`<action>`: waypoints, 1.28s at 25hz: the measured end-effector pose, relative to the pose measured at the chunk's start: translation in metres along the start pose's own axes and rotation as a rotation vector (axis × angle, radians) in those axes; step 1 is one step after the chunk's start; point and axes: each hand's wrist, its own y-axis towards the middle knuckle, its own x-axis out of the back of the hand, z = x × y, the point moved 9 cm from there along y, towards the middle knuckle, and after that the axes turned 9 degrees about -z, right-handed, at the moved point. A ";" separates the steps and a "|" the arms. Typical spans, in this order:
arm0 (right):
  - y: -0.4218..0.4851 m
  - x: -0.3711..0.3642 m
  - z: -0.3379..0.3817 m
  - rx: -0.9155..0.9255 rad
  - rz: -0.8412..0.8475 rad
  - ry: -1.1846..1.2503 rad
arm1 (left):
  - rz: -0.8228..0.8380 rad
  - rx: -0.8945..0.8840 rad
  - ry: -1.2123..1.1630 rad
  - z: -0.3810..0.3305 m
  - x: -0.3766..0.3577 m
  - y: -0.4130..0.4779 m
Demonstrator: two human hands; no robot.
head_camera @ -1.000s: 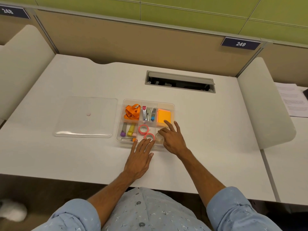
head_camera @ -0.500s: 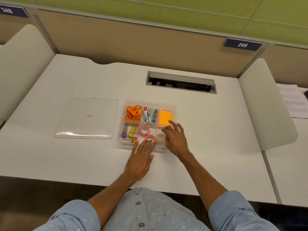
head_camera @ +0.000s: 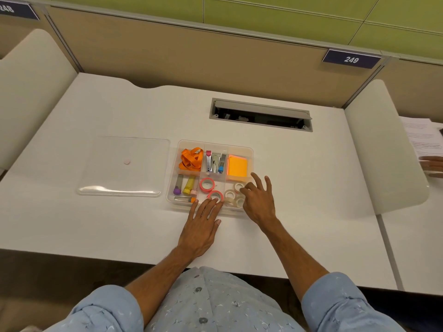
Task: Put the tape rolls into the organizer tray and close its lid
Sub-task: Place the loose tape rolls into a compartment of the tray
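Both grips spread: left hand (head_camera: 200,227) touching pink tape (head_camera: 216,196); right hand (head_camera: 259,200) seemingly touching clear tape (head_camera: 238,187).

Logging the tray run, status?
Left hand fingers on pink tape roll; right hand at clear rolls. Organizer tray open. Lid left of tray, path clear.

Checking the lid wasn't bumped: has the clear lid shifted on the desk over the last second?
No. The lid lies flat to the left of the organizer tray, with the same narrow gap between them as before.
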 end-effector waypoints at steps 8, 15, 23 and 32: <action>0.001 -0.002 0.003 0.020 0.017 -0.049 | 0.048 0.009 0.044 0.001 -0.005 0.000; 0.000 0.006 -0.008 -0.034 -0.048 0.046 | 0.023 0.021 0.000 -0.001 -0.002 0.000; 0.010 0.001 -0.001 -0.031 0.012 0.020 | 0.042 0.026 0.014 -0.001 -0.004 0.000; 0.016 0.020 -0.016 -0.145 -0.148 0.054 | 0.076 0.015 0.037 0.002 -0.007 0.000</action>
